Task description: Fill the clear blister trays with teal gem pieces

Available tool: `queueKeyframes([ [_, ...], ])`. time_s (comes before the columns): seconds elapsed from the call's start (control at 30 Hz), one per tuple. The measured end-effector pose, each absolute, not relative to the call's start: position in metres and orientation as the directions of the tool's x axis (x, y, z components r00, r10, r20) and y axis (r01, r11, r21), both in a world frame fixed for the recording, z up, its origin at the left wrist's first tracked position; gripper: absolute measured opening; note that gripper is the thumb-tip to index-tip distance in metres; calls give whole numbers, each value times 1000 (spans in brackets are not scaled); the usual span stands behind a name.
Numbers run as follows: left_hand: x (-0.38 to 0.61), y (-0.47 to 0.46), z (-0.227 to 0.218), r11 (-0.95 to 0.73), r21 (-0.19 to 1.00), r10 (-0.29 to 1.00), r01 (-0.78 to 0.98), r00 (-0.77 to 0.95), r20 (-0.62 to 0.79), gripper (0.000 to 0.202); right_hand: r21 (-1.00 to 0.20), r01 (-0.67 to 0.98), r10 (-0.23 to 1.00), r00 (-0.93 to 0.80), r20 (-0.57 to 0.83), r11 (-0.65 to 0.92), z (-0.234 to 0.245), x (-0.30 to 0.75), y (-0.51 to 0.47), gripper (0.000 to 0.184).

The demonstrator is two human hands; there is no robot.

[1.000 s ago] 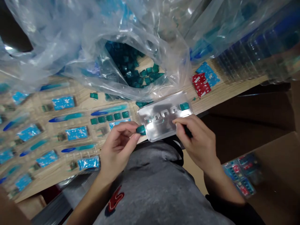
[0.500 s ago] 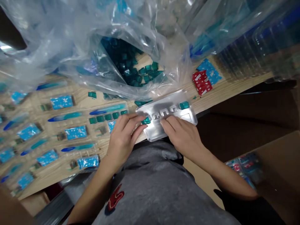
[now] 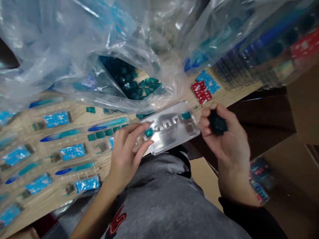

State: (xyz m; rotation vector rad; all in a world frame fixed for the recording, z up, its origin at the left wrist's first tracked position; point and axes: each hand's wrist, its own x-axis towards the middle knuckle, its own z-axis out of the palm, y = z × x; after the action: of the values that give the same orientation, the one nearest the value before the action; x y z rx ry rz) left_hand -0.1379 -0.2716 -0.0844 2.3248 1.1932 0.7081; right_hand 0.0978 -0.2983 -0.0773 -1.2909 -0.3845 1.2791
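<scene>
A clear plastic tray with a row of small square pockets lies tilted at the table's front edge. One teal square piece sits in its left end pocket, another teal piece at its right end. Beside the left piece, my left hand has its thumb and forefinger apart, holding nothing. My right hand is raised off the tray's right end, palm turned up. Its fingers curl around a dark clump of teal pieces; single pieces in it cannot be made out.
A large clear bag with loose teal pieces lies open behind the tray. Filled trays with blue packets cover the left. Red and blue packets and stacked trays lie right. A cardboard box stands lower right.
My left thumb and finger have parted from the teal piece at the tray's left end. My right hand has lifted off the tray, moved right and turned over, showing the clump.
</scene>
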Motion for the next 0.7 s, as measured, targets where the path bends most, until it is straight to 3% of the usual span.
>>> queueKeyframes([
  [0.1,-126,-274,-63,-551,641,819,534,492,294,38,-729,-632,861,185,-474,-265,-71,83,-295,10],
  [0.27,-95,-272,-42,-649,619,727,442,599,335,37,-621,-727,884,40,-466,-294,-54,47,-298,14],
  [0.5,-90,-271,-47,-616,624,754,481,588,291,27,-505,-795,871,-58,-489,-336,-52,41,-301,15],
  [0.7,-99,-273,-50,-486,764,847,424,443,293,32,-400,-859,850,-72,-523,-319,-56,39,-299,11],
])
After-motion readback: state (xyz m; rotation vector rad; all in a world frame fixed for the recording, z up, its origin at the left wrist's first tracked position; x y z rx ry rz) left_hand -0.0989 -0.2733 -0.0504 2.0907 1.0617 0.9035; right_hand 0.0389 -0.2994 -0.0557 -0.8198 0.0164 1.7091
